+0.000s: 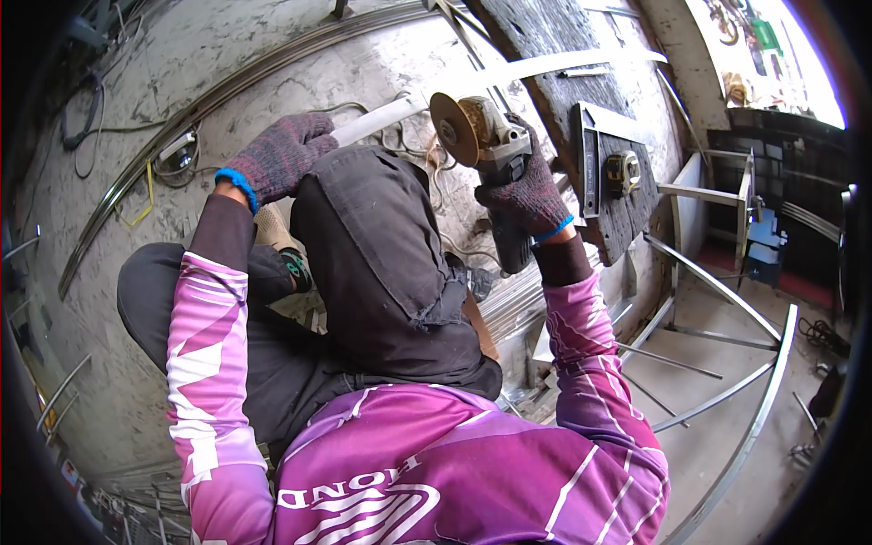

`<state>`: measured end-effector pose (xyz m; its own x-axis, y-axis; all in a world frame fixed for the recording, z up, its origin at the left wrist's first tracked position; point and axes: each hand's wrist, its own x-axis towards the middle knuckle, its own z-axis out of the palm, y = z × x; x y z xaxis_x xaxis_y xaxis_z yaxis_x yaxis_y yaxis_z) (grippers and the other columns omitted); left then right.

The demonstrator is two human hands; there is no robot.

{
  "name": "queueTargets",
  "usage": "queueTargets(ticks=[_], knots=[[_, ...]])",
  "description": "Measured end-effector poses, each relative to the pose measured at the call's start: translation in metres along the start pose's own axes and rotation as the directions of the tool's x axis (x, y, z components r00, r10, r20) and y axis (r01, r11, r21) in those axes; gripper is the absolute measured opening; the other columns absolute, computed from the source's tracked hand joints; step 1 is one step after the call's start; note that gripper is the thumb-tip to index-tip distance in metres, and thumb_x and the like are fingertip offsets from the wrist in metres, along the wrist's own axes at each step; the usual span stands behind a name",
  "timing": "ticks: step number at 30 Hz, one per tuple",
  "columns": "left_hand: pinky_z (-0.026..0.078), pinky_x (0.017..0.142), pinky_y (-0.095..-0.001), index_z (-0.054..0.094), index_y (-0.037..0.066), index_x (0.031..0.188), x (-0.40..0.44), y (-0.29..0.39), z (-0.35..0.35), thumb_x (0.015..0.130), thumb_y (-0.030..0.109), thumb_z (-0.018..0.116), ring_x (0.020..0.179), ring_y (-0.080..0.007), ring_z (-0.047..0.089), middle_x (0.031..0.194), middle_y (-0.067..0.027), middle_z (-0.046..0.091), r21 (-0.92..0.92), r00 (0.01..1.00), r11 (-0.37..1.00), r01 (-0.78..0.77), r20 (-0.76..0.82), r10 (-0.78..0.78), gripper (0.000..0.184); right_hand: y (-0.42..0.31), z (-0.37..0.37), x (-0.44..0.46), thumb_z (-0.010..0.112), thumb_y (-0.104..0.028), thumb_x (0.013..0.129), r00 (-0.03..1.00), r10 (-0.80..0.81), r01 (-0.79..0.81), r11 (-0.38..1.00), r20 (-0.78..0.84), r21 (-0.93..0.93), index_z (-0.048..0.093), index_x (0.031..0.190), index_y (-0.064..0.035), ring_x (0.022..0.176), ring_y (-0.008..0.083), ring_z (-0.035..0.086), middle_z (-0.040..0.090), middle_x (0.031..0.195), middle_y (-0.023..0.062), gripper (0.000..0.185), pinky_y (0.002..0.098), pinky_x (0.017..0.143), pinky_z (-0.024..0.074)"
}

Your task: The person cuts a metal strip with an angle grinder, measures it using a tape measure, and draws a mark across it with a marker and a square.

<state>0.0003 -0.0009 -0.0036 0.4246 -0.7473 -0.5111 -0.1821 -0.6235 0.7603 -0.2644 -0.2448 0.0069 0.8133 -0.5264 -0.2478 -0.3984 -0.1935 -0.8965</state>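
Observation:
In the head view my left hand (277, 156), in a dark knit glove with a blue cuff, is closed round the near end of a long pale metal bar (386, 118). The bar runs up and right, over a dark wooden plank. My right hand (531, 195), gloved alike, grips an angle grinder (500, 145) by its body. The grinder's brown disc (454, 129) faces left, close to the bar; whether it touches, I cannot tell. Both hands are beyond my bent knee (363, 209).
On the dark plank (627, 222) lie a metal square (590, 163) and a tape measure (623, 173). Long metal rods (204, 100) curve across the floor at left, near cables. A welded metal frame (727, 391) stands at right. Several metal lengths (518, 313) lie beside my leg.

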Motion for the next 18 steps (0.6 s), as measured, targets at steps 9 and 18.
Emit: queueTargets(ticks=[9, 18], knots=[[0.049, 0.101, -0.0368, 0.065, -0.006, 0.127, 0.000, -0.002, 0.000, 0.099, 0.031, 0.065, 0.114, -0.0304, 0.067, 0.122, -0.0227, 0.070, 0.038, 1.000, 0.999, -0.020, -0.015, 0.021, 0.047, -0.008, 0.001, -0.001, 0.085, -0.006, 0.061, 1.000, 0.026, -0.027, 0.999, 0.010, 0.034, 0.035, 0.151, -0.0092, 0.113, 0.0227, 0.061, 0.061, 0.125, 0.0137, 0.102, 0.0360, 0.099, 0.0512], [0.049, 0.101, -0.0376, 0.064, -0.005, 0.129, 0.001, 0.000, 0.000, 0.099, 0.031, 0.065, 0.114, -0.0310, 0.067, 0.123, -0.0229, 0.070, 0.040, 1.000, 0.999, -0.018, 0.009, 0.017, 0.047, -0.008, 0.001, 0.001, 0.085, -0.004, 0.060, 1.000, 0.022, -0.022, 0.999, 0.005, 0.026, 0.036, 0.149, -0.0071, 0.111, 0.0219, 0.061, 0.060, 0.124, 0.0120, 0.101, 0.0348, 0.098, 0.0512]])
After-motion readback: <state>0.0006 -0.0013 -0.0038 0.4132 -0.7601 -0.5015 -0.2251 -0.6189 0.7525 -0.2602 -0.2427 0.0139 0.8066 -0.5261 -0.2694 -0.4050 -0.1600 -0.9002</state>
